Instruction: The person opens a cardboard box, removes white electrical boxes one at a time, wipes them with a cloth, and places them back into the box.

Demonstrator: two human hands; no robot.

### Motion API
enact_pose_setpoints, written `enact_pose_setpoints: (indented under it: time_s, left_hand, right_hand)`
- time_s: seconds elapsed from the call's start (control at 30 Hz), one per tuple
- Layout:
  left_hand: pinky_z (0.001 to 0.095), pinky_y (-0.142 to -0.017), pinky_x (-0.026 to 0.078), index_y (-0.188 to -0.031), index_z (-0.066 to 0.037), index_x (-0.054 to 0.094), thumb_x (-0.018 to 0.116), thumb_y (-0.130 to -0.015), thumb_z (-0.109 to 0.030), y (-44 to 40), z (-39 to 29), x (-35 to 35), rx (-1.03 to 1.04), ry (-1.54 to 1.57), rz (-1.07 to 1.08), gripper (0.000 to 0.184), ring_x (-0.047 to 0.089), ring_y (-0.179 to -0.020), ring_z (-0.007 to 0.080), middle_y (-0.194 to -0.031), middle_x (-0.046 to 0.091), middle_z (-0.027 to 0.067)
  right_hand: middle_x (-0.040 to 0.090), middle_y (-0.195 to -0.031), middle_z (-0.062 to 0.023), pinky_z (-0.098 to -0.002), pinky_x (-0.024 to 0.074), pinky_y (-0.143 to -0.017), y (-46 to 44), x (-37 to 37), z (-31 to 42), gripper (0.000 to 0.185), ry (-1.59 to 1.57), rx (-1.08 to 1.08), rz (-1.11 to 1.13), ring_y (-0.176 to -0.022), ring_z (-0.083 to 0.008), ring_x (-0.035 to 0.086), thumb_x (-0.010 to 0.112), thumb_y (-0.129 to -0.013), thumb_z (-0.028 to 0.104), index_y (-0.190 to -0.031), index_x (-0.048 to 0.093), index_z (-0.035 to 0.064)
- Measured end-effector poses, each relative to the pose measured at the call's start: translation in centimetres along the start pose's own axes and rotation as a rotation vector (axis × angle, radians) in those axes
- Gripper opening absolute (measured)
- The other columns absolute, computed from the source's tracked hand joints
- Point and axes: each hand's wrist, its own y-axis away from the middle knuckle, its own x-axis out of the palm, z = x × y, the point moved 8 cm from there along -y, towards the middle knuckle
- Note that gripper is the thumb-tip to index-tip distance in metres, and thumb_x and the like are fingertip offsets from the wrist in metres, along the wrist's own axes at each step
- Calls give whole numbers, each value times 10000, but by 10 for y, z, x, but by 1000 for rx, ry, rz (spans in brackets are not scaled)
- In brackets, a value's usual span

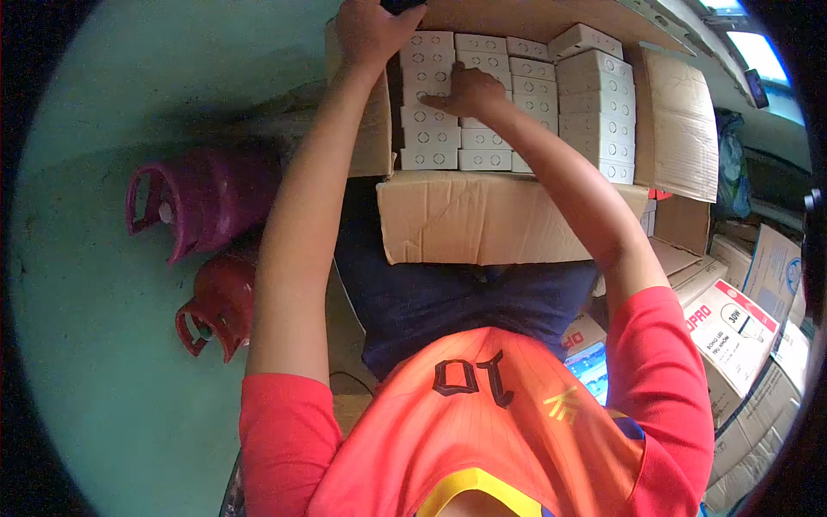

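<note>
An open cardboard carton (508, 217) stands in front of me, filled with rows of small white boxes (484, 159) that have round knock-out marks on their faces. At the carton's far left corner, my left hand (372, 33) is closed on a black object (401, 5), cut off by the top edge of the view, so its kind is unclear. Over the left rows of white boxes lies my right hand (474, 93). Its fingers are apart, with the tips at the faces of the boxes, and it holds nothing.
Purple (220, 194) and red (226, 289) gas cylinders are on the left. To the right, several cardboard cartons are piled, one a printed bulb carton (730, 332). The carton's right flap (680, 129) sticks outward. A lit screen (588, 370) shows by my right side.
</note>
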Motion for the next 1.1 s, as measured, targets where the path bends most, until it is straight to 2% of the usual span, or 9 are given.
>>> enact_pose_setpoints:
  time_s: [0.13, 0.23, 0.33, 0.47, 0.67, 0.77, 0.87, 0.97, 1.1]
  left_hand:
    - [448, -874, 559, -1144, -19, 679, 853, -728, -192, 0, 5, 2, -26, 4, 28, 483, 705, -1008, 371, -1071, 720, 183]
    - [445, -887, 554, -1152, -23, 678, 850, -734, -192, 1, 3, 1, -23, -10, 13, 483, 701, -1014, 363, -1079, 718, 171]
    - [443, -892, 552, -1160, -28, 676, 850, -740, -199, 3, 3, 2, -38, -25, 34, 485, 698, -1022, 361, -1094, 716, 166]
    - [440, -892, 553, -1166, -30, 674, 848, -748, -211, 2, 2, 2, 23, -11, 27, 488, 696, -1026, 357, -1104, 714, 166]
    - [451, -908, 552, -1179, -43, 676, 837, -767, -220, 1, 4, 2, -114, -40, 124, 476, 700, -1035, 331, -1119, 715, 173]
    - [493, -900, 560, -1135, -72, 700, 872, -704, -372, 1, 31, 17, 24, -104, 56, 553, 694, -1021, 417, -1070, 730, 191]
    - [478, -870, 578, -1243, -113, 691, 822, -734, -407, 3, 17, 9, 29, -89, 2, 602, 694, -1027, 403, -1117, 721, 188]
    - [493, -866, 566, -1243, -102, 684, 833, -739, -389, 4, 27, 17, -5, -104, 17, 599, 676, -1031, 422, -1146, 696, 194]
    - [504, -865, 553, -1207, -85, 687, 833, -746, -344, 10, 6, 5, 5, -65, 42, 549, 665, -1052, 425, -1161, 682, 203]
  right_hand:
    - [711, -1184, -206, -495, 594, -849, -2, 5, 28, 1013, -59, 47, -8, -1085, -337, 723, 695, -792, 760, -1371, 447, -34]
    - [709, -1181, -169, -537, 593, -791, -3, 16, 37, 1023, -98, 171, -1, -1083, -327, 716, 727, -766, 753, -1385, 402, 6]
    - [680, -1260, -183, -485, 573, -918, -3, 24, 39, 1110, -113, 268, 42, -1165, -337, 683, 761, -727, 740, -1453, 331, 18]
    - [655, -1306, -179, -458, 556, -961, 0, 21, 40, 1181, -177, 385, 49, -1215, -312, 655, 809, -683, 709, -1499, 285, 35]
    - [652, -1304, -243, -412, 548, -1000, 10, 8, 37, 1302, -349, 409, 50, -1218, -334, 660, 804, -662, 739, -1519, 229, -54]
    - [647, -1330, -237, -446, 546, -1003, 33, -24, 40, 1281, -343, 371, -34, -1217, -355, 660, 803, -642, 767, -1505, 317, -45]
    - [564, -1425, -297, -444, 522, -1038, 46, -42, 24, 1332, -371, 282, -47, -1312, -373, 595, 786, -638, 777, -1501, 291, -109]
    - [538, -1412, -321, -428, 506, -1046, 73, -76, 5, 1254, -227, 176, -221, -1326, -389, 561, 794, -648, 719, -1440, 337, -139]
    - [550, -1313, -295, -456, 487, -1042, 156, -134, -13, 991, -440, -3, -404, -1236, -400, 571, 843, -678, 541, -1313, 409, -85]
